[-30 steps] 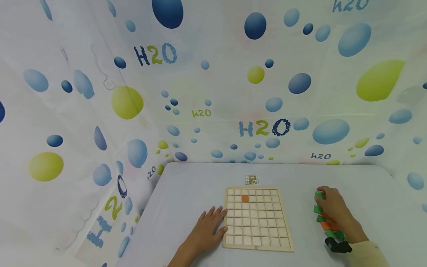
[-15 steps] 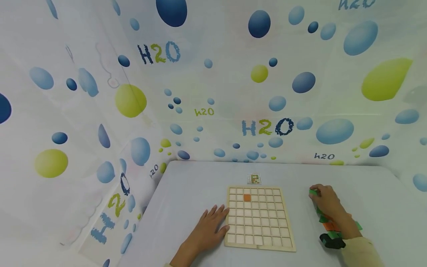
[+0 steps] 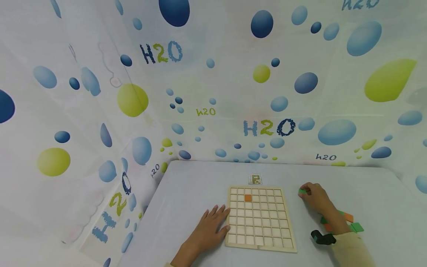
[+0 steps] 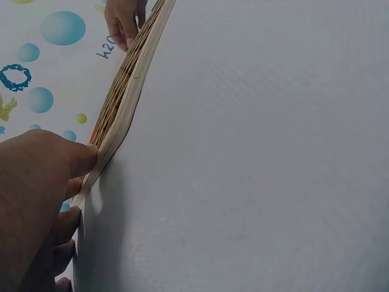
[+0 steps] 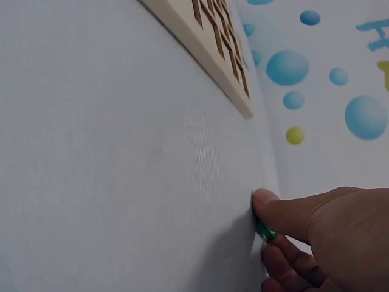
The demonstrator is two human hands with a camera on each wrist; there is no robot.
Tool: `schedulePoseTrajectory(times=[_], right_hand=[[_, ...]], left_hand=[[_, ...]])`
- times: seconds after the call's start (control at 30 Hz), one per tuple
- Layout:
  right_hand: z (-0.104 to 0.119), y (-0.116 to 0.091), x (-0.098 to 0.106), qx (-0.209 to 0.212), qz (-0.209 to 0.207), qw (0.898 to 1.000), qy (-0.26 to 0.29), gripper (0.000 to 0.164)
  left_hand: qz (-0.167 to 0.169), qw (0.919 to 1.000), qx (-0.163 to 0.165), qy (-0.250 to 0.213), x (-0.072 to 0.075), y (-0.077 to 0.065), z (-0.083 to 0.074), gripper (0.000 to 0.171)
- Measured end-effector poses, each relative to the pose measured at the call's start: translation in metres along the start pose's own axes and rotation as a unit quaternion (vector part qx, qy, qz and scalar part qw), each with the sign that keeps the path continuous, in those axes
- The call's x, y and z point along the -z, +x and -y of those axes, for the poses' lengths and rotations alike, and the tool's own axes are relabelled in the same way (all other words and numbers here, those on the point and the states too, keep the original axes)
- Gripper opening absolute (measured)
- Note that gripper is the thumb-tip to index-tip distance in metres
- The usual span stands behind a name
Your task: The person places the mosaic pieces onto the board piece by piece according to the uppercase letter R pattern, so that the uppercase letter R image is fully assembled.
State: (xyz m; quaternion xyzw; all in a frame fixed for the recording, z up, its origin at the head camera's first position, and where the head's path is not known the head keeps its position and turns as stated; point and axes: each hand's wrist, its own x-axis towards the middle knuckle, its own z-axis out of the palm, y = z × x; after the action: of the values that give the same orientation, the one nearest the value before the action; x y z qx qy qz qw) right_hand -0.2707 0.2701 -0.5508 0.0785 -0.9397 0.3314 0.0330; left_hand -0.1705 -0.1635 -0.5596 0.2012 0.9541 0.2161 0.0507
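My right hand (image 3: 315,197) pinches a small green tile (image 3: 302,191) between thumb and fingers, just right of the board's far corner. The right wrist view shows the same green tile (image 5: 265,230) edge-on under the thumb. A wooden grid board (image 3: 260,218) lies flat with rows of square cells. One orange tile (image 3: 248,198) sits in its second row, third cell from the left. My left hand (image 3: 208,226) rests beside the board with fingers spread, thumb and fingertips touching its left edge. In the left wrist view, the thumb (image 4: 82,159) lies against the wooden rim.
Loose green and orange tiles (image 3: 357,227) lie to the right, partly hidden by my right forearm. A small printed pattern card (image 3: 255,179) lies behind the board. The white table (image 3: 197,181) meets a wall sheet with blue and green drops. A black strap (image 3: 323,238) is at my right wrist.
My right hand has come away from the tile pile, moving left toward the board with a green tile pinched in it. The left hand stays at the board's edge. The head view shifts slightly.
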Motion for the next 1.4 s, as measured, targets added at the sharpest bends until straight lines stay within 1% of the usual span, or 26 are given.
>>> schedulePoseTrajectory(times=[0.13, 0.33, 0.57, 0.77, 0.93, 1.07, 1.23, 1.33, 1.4], right_hand=[[0.011, 0.002, -0.009, -0.008, 0.004, 1.0, 0.009, 0.025], [0.044, 0.005, -0.028, -0.016, 0.021, 0.999, 0.029, 0.027], [0.078, 0.004, -0.051, 0.014, 0.046, 0.997, 0.057, 0.026], [0.102, 0.005, -0.069, 0.029, 0.053, 0.996, 0.059, 0.024], [0.112, 0.006, -0.084, 0.042, 0.052, 0.996, 0.054, 0.021], [0.116, 0.006, -0.091, 0.057, 0.052, 0.996, 0.046, 0.019], [0.121, 0.005, -0.094, 0.067, 0.052, 0.996, 0.028, 0.018], [0.122, 0.005, -0.095, 0.071, 0.052, 0.996, 0.02, 0.021], [0.123, 0.005, -0.094, 0.075, 0.051, 0.996, 0.019, 0.019]], left_hand=[[0.001, 1.0, 0.0, -0.001, 0.0, 0.0, -0.001, 0.061], [0.0, 1.0, -0.001, 0.002, 0.0, 0.0, -0.001, 0.061], [0.0, 1.0, 0.001, 0.0, -0.001, 0.0, 0.001, 0.061], [-0.001, 1.0, 0.001, 0.002, -0.002, 0.0, 0.002, 0.061], [-0.002, 1.0, 0.001, -0.001, -0.002, 0.0, 0.002, 0.061], [-0.002, 1.0, 0.0, -0.001, -0.002, 0.0, 0.002, 0.061], [0.004, 1.0, 0.0, -0.001, -0.003, 0.001, 0.002, 0.061], [0.008, 1.0, 0.002, -0.002, -0.003, 0.001, 0.002, 0.061], [0.008, 1.0, 0.004, -0.003, -0.003, 0.001, 0.002, 0.061]])
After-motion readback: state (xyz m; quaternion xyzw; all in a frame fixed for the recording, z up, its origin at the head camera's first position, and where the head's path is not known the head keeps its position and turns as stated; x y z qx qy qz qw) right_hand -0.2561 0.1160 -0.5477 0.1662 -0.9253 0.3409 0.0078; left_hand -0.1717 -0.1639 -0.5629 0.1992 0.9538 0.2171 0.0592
